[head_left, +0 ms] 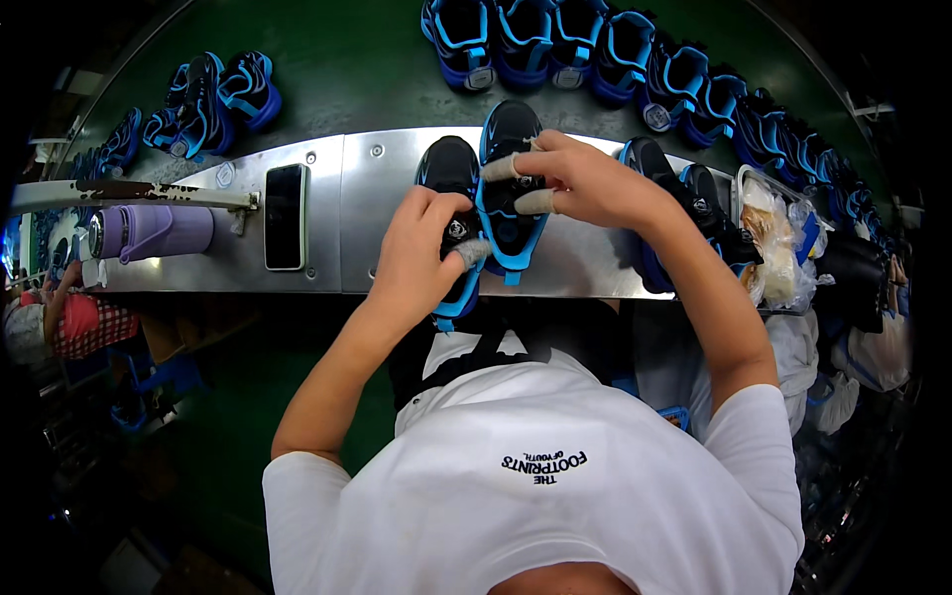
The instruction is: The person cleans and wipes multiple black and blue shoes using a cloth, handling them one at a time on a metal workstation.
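Two black sneakers with blue trim stand side by side before me on a steel ledge (377, 198). My left hand (421, 243) is closed around the left sneaker (448, 161), its thumb and fingers over the tongue and collar. At the right sneaker (508, 124), which sits slightly farther away, my right hand (595, 183) grips the upper near the tongue, fingers bent. Pale wraps cover some fingertips on both hands. What lies beneath the fingers is partly hidden. Another pair of sneakers (650, 164) stands beyond my right forearm, partly covered by it.
Rows of matching sneakers (526, 45) line the green surface (347, 69) behind the ledge. Leftward are a phone (286, 218), a lilac flask (164, 233) and a chipped white bar (129, 194). A box of plastic bags (783, 238) stands right. Another person (84, 322) is far left.
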Demonstrator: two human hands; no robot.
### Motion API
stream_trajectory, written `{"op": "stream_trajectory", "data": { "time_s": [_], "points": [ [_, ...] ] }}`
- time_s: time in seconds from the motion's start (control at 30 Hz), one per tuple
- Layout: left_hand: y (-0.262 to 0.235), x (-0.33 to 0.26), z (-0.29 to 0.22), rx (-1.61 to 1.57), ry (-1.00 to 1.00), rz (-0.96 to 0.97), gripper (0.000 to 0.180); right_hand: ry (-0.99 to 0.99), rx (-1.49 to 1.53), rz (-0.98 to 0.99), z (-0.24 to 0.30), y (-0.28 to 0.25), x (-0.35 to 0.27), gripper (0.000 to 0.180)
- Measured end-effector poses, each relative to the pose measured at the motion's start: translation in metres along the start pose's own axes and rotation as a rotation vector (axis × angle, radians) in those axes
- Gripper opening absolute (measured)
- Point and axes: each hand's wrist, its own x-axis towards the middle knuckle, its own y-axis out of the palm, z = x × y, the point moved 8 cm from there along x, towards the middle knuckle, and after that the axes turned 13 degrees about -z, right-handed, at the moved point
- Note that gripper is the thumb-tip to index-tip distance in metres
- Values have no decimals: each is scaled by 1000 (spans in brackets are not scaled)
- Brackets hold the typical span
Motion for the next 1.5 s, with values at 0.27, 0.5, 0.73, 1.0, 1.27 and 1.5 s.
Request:
{"op": "stream_trajectory", "data": {
  "time_s": [0.27, 0.5, 0.73, 1.0, 1.27, 1.5],
  "points": [
    [5, -1, 9, -225, -69, 194, 46, -65, -34, -50, -1, -1, -3, 32],
    [10, 9, 7, -208, 130, 338, 42, 49, -112, -114, -16, 5, -4, 29],
    [12, -2, 3, -112, 403, 370, 42, 31, 26, -111, -13, 8, -9, 29],
    [6, -3, 9, -196, -96, 267, 40, 32, 40, -92, -15, 8, -10, 30],
    [37, -36, -15, -677, -611, 298, 36, -35, 27, -84, -13, 9, -5, 33],
    [80, -30, -4, -1059, -993, 170, 33, -57, 183, 27, -18, 9, 0, 26]
  ]
}}
